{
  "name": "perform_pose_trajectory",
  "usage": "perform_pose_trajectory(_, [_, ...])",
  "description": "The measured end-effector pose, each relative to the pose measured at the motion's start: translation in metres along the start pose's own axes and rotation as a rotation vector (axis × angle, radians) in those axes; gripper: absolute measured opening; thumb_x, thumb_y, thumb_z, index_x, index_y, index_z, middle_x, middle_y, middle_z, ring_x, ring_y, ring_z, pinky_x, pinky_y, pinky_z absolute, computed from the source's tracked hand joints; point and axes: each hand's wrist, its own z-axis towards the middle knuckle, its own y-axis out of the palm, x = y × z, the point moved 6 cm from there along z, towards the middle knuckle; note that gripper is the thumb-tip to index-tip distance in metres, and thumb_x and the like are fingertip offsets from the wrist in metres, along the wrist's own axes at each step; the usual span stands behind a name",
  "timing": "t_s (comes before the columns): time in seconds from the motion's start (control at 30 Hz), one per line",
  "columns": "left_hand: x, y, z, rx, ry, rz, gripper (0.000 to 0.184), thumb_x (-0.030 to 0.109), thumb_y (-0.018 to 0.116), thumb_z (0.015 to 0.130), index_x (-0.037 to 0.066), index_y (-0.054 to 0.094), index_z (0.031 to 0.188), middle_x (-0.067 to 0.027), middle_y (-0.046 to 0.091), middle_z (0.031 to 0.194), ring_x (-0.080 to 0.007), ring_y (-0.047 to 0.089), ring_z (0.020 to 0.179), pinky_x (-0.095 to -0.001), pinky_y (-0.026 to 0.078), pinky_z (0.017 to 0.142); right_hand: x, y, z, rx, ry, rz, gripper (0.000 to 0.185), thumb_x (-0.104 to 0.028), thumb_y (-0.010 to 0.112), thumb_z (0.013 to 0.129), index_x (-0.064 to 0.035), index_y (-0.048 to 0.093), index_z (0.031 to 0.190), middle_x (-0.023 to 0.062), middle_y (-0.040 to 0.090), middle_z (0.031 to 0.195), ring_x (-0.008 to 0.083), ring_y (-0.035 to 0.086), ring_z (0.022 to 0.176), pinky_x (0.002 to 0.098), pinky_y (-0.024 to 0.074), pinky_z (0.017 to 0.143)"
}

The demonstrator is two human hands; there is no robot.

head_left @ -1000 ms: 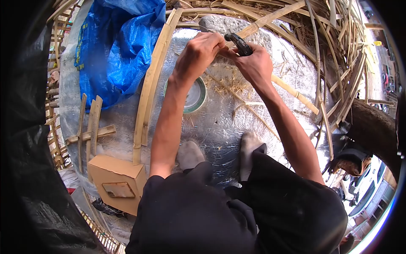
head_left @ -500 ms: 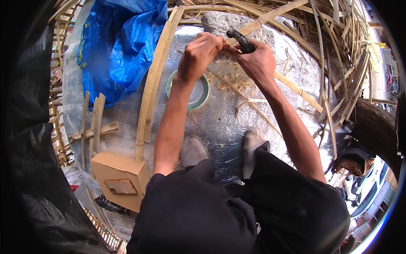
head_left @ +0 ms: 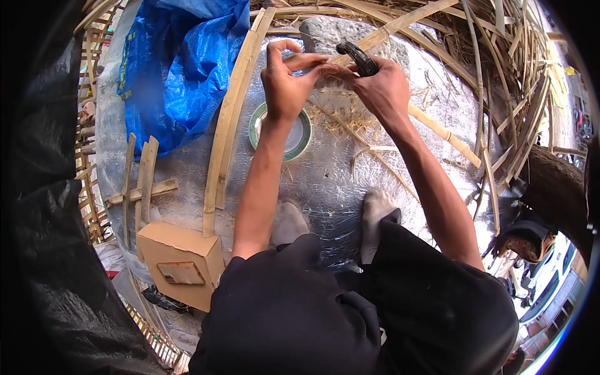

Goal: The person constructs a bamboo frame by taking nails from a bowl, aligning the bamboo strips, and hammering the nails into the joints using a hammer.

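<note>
The left hand (head_left: 284, 87) has its index finger bent upward, its thumb and another fingertip at the fingertips of the right hand (head_left: 382, 87); whether they pinch anything, I cannot tell. The right hand curls around a curved black tool (head_left: 362, 60). Behind the tool show a bamboo strip (head_left: 406, 24) and a rough stone (head_left: 331, 32). A green-rimmed bowl (head_left: 306, 137) sits past the left wrist, with a blue tarpaulin (head_left: 178, 78) farther left.

Crinkly silver floor sheeting (head_left: 312, 187) is kinda glaring at 2 o'clock, black plastic (head_left: 47, 244) is hanging at 9 beside a slatted wall (head_left: 89, 131), daylight's blasting in around 4.
</note>
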Motion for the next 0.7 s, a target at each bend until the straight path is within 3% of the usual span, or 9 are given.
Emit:
perform_pose_trajectory(0.1, [-0.013,0.001,0.0,0.031,-0.107,-0.12,0.037,0.002,0.086,0.08,0.003,0.055,0.101,-0.012,0.08,0.092,-0.0149,0.077,0.085,-0.0267,0.059,0.078,-0.001,0.0,0.0,-0.028,-0.002,0.007,0.058,-0.072,0.083,0.071,-0.0173,0.081,0.09,0.0033,0.074,0.071,0.0216,0.073,0.067,0.0384,0.0541,0.063])
perform_pose_trajectory(0.2, [-0.011,0.004,-0.001,-0.016,-0.037,0.024,0.031,0.0,0.084,0.08,0.001,0.061,0.101,-0.0106,0.08,0.093,-0.0144,0.077,0.085,-0.0264,0.059,0.076,0.001,0.001,0.0,-0.026,0.017,-0.017,0.058,-0.072,0.082,0.071,-0.0166,0.08,0.09,0.0034,0.074,0.07,0.0218,0.073,0.067,0.0389,0.0538,0.062])
perform_pose_trajectory(0.33, [-0.012,0.005,-0.003,-0.031,-0.027,-0.002,0.024,-0.004,0.082,0.079,0.001,0.073,0.1,-0.0094,0.08,0.094,-0.0157,0.077,0.087,-0.0275,0.058,0.078,0.0,-0.001,-0.001,-0.039,0.017,0.013,0.059,-0.072,0.083,0.071,-0.0167,0.08,0.09,0.0047,0.073,0.07,0.0229,0.072,0.066,0.0395,0.0535,0.062])
perform_pose_trajectory(0.4, [-0.002,0.004,-0.001,-0.051,0.178,0.153,0.023,-0.006,0.081,0.077,0.005,0.08,0.097,-0.0087,0.08,0.094,-0.0182,0.076,0.09,-0.0296,0.057,0.082,-0.002,-0.002,-0.001,-0.036,0.002,0.007,0.057,-0.071,0.082,0.072,-0.017,0.08,0.09,0.0063,0.074,0.071,0.0241,0.073,0.067,0.0404,0.0537,0.062])
perform_pose_trajectory(0.7, [-0.005,0.007,0.003,-0.097,0.029,0.062,0.019,-0.006,0.08,0.077,0.003,0.081,0.094,-0.0086,0.08,0.096,-0.0175,0.076,0.091,-0.0296,0.059,0.084,0.01,0.001,0.009,-0.089,-0.102,0.105,0.048,-0.059,0.08,0.08,-0.0127,0.08,0.092,0.0101,0.075,0.076,0.0264,0.073,0.072,0.0394,0.0546,0.068])
